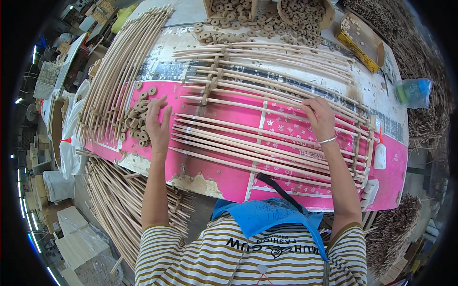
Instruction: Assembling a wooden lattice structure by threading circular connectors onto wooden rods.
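My left hand [158, 125] is held beside a pile of brown rings [135, 117], thumb and fingers apart, with nothing visible in it. My right hand [320, 119] pinches a pale wooden rod [281, 101] between thumb and fingers, toward the rod's right half. Several more rods [248, 148] lie side by side across the pink table covering, their tapered left ends bare. On the farther rods, brown rings [214, 82] are threaded near the left ends. The right ends rest at a wooden rack [369, 152].
Bundled rods [126, 66] with rings lie at the left of the table [400, 157]. Loose rings [267, 33] spill from containers at the back. A yellow tray [357, 47] stands far right, a white glue bottle [380, 155] by the rack. More rods [124, 200] lie below, left.
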`<state>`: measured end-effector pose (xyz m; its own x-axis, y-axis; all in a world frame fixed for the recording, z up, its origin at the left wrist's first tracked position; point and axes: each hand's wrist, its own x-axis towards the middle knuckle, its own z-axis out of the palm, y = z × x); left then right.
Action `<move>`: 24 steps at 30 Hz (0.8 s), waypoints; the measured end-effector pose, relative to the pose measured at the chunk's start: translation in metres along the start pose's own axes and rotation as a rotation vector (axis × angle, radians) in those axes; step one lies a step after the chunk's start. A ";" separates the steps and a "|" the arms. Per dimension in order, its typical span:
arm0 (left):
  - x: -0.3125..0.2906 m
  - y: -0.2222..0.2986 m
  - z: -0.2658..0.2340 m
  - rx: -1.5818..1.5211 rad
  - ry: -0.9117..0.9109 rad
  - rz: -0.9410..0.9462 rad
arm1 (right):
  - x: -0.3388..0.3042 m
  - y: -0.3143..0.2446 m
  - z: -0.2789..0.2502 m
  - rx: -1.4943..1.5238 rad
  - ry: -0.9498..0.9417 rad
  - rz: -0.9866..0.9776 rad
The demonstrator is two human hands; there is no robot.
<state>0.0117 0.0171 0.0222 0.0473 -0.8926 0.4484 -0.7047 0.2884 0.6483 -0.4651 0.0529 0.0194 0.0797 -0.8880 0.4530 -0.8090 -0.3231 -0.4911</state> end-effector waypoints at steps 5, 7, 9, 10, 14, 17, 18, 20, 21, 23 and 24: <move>-0.012 -0.030 -0.004 -0.101 0.030 -0.107 | 0.001 0.011 0.008 0.006 -0.019 0.046; -0.013 -0.028 -0.009 -0.097 0.024 -0.148 | 0.001 0.014 0.011 -0.023 -0.015 0.027; -0.013 -0.031 -0.015 -0.066 0.041 -0.122 | 0.002 0.015 0.013 -0.046 -0.011 0.003; -0.013 -0.032 -0.020 -0.037 0.057 -0.093 | 0.002 0.015 0.014 -0.048 0.002 -0.008; -0.007 -0.041 -0.036 -0.141 0.062 -0.340 | 0.003 0.015 0.011 -0.091 0.015 -0.069; 0.006 -0.049 -0.045 0.111 0.128 -0.146 | 0.000 0.017 0.009 -0.104 -0.001 -0.054; 0.011 -0.041 -0.047 0.180 0.079 -0.117 | -0.003 0.014 0.007 -0.118 -0.008 -0.041; 0.021 -0.034 -0.044 0.380 -0.032 -0.032 | -0.005 0.010 0.004 -0.133 0.038 -0.055; 0.023 -0.039 -0.042 0.379 -0.031 -0.035 | -0.006 0.004 0.001 -0.150 0.080 -0.066; 0.026 -0.048 -0.038 0.685 -0.081 0.160 | -0.008 -0.010 0.000 -0.145 0.107 -0.073; 0.029 -0.048 -0.036 0.741 -0.139 0.126 | -0.009 -0.018 -0.003 -0.147 0.137 -0.073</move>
<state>0.0726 -0.0100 0.0265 -0.1202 -0.9177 0.3786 -0.9919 0.1268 -0.0075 -0.4532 0.0681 0.0263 0.0697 -0.8078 0.5853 -0.8809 -0.3252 -0.3440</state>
